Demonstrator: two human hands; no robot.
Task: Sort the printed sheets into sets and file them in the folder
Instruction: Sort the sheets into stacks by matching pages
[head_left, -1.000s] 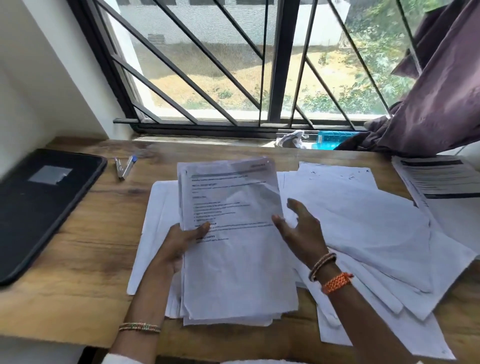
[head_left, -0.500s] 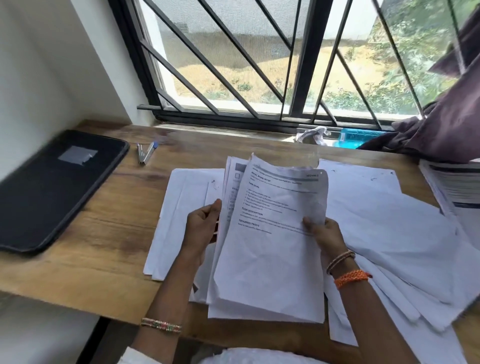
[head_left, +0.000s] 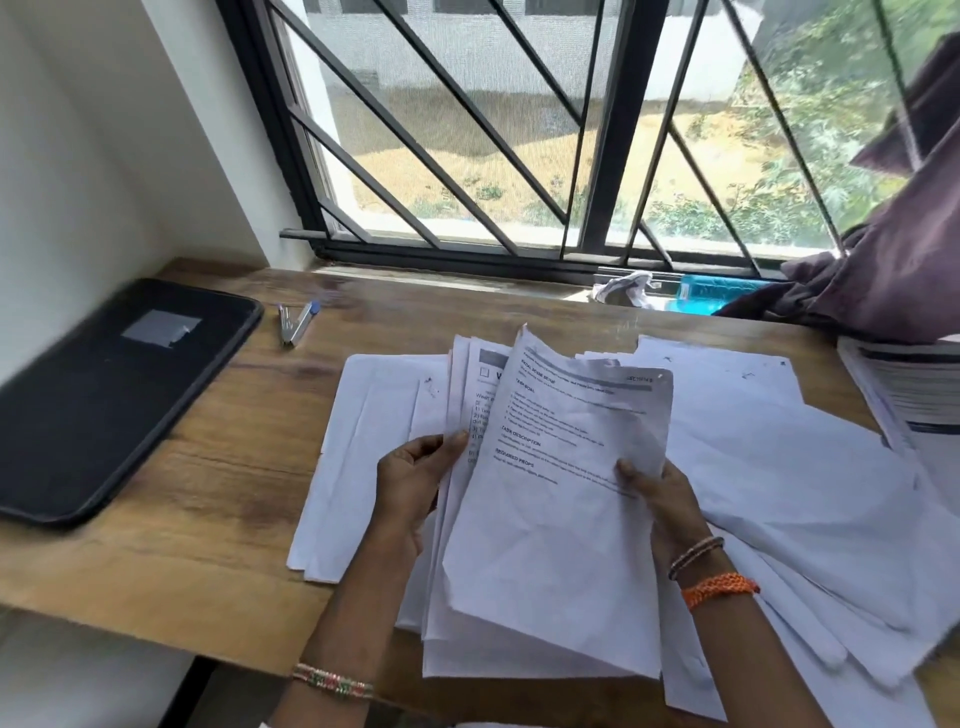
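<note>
Holding a raised bundle of printed sheets (head_left: 550, 519) above a wooden bench (head_left: 208, 519), a person's two hands share the load. The left hand (head_left: 415, 483) has its grip curled round the bundle's left edge; the right hand (head_left: 660, 493) pinches the front sheet's right edge, thumb on top. More loose sheets (head_left: 779, 467) lie spread beneath and to the right. A closed black folder (head_left: 104, 395) rests at the bench's left, well apart, with pens (head_left: 293, 323) beside it.

both forearms reach forward, the left grip (head_left: 415, 480) curled with thumb on top, the right grip (head_left: 660, 493) level with it, thumb pinching down, bracelets on both wrists.
</note>
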